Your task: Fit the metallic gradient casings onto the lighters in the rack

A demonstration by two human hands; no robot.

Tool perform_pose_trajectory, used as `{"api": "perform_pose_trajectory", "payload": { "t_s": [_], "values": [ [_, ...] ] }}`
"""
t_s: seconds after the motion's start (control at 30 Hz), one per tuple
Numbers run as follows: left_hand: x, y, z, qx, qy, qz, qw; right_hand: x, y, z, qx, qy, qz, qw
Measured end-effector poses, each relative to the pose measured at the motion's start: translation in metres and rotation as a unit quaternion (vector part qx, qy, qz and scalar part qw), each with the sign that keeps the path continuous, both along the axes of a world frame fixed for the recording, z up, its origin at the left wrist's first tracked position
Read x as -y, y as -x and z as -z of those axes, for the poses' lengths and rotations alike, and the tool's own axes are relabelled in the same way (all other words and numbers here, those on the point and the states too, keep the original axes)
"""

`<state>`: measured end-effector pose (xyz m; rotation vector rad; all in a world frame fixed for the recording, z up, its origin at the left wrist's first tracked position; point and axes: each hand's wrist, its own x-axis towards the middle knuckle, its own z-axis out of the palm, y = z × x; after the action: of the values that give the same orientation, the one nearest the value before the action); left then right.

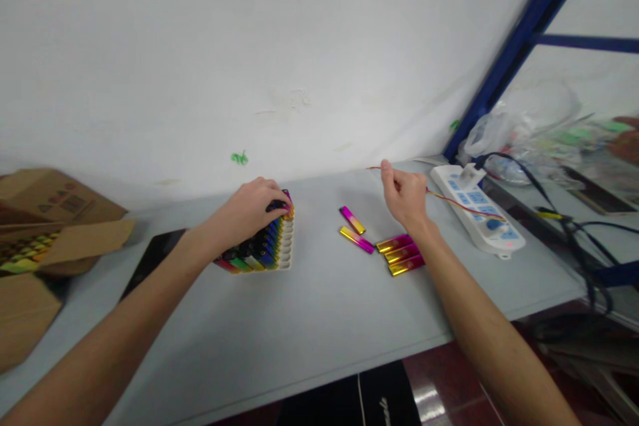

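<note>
Right hand [405, 196] grips a thin wire [439, 195], light and limp by the look of it; left hand [254, 206] curls narrow over tubes [272, 239] in the white tray [286, 247], grip unclear! They look light, stiff, slick: take the top ends, neighbours crowding; loose tubes [353, 219] lie between hands on the counter [309, 333], power strip [502, 239] rightward

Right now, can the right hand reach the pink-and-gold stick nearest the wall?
Probably yes: nothing visible blocks the way from the right hand to that stick, though the hand appears to hold a wire.
</note>
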<state>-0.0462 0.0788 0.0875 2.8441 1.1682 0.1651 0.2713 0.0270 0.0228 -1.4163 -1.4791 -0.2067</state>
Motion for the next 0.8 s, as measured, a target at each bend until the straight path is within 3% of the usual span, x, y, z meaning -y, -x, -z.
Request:
{"api": "perform_pose_trajectory", "payload": {
  "t_s": [0.27, 0.43, 0.53, 0.6, 0.8],
  "values": [
    [-0.008, -0.001, -0.009, -0.018, 0.06, 0.006, 0.998, 0.001, -0.001, 0.0, -0.002, -0.002, 0.004, 1.0],
    [-0.001, -0.005, 0.0, -0.034, -0.042, 0.001, 0.999, 0.0, -0.005, -0.001, -0.007, -0.004, 0.014, 1.0],
    [0.018, -0.018, 0.013, 0.022, -0.097, 0.017, 0.995, -0.001, -0.008, -0.003, -0.009, -0.01, 0.03, 0.999],
    [0.035, -0.035, 0.026, 0.058, -0.098, 0.061, 0.992, -0.001, -0.011, -0.004, -0.011, -0.014, 0.04, 0.999],
    [0.068, -0.086, 0.078, 0.061, -0.07, 0.176, 0.98, -0.002, -0.013, -0.003, -0.016, -0.016, 0.04, 0.999]
  ]
}}
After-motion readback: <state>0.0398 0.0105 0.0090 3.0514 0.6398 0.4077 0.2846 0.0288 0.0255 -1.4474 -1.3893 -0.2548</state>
